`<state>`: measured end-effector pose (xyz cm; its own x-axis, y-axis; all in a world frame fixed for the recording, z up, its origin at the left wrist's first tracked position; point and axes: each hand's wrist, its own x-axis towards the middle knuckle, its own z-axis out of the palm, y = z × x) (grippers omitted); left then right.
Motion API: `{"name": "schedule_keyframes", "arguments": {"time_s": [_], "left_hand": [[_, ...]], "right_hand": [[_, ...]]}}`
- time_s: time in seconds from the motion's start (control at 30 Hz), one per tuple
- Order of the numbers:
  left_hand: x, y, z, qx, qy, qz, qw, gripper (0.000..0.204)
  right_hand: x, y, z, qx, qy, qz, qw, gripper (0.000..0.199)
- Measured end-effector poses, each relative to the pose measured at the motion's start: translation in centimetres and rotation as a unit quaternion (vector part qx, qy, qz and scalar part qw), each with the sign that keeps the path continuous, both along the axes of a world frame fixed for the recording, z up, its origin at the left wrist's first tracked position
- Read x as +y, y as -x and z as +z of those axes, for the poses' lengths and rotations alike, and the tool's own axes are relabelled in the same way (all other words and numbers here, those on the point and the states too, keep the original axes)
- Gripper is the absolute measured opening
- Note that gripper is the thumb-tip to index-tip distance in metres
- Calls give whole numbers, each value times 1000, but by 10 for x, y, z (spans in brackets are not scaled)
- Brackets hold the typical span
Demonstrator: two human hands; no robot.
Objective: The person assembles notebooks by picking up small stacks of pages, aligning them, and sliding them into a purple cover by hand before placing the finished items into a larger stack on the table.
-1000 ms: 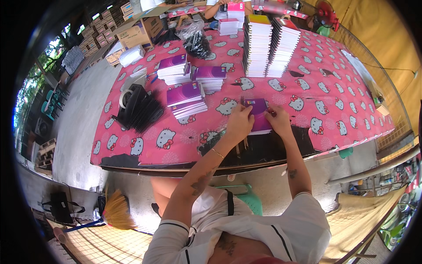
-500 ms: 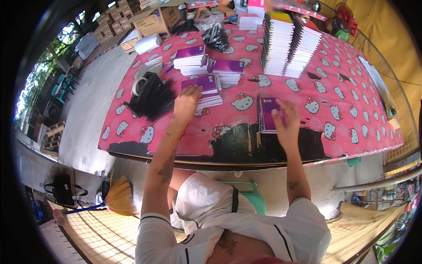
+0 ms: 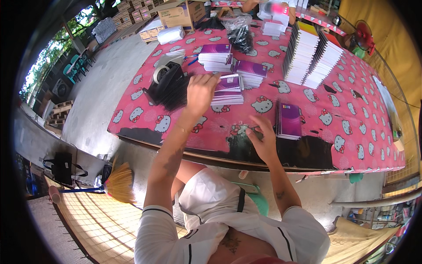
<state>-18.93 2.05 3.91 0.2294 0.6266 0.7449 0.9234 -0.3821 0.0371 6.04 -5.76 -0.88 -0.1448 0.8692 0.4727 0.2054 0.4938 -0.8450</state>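
Observation:
My left hand [image 3: 202, 93] pinches the left edge of a purple-covered notebook [image 3: 229, 81], which is raised a little off the near stack of notebooks [image 3: 227, 100]. Its fingertips are partly hidden behind the knuckles. My right hand [image 3: 263, 140] hovers over the table's near edge, fingers apart, holding nothing. Just right of it lies a purple spiral notebook [image 3: 290, 119], its black coil along the left side. Two more stacks of purple notebooks, one at the back left [image 3: 215, 57] and one at the back right [image 3: 249, 74], stand behind the near stack.
A black tape dispenser [image 3: 166, 81] and a bundle of thin black strands [image 3: 178, 97] sit left of the stacks. Tall piles of spiral-bound notebooks [image 3: 301, 53] rise at the back right. Beyond are a plastic bag of black pieces [image 3: 239, 38], a carton [image 3: 182, 16] and another person [image 3: 281, 9].
My right hand has come off the spiral notebook and moved left. My left hand has taken hold of the stack's top notebook and raised its edge. The view has shifted left.

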Motion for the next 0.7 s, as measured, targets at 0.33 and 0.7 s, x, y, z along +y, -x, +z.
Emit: {"name": "schedule_keyframes", "arguments": {"time_s": [0.33, 0.7], "left_hand": [[-45, 41, -44, -138, 65, -8, 988, 21], [-24, 103, -86, 45, -15, 149, 988, 23]], "right_hand": [[-16, 0, -35, -4, 121, 64, 991, 43], [-6, 29, -51, 74, 148, 196, 967, 25]]}}
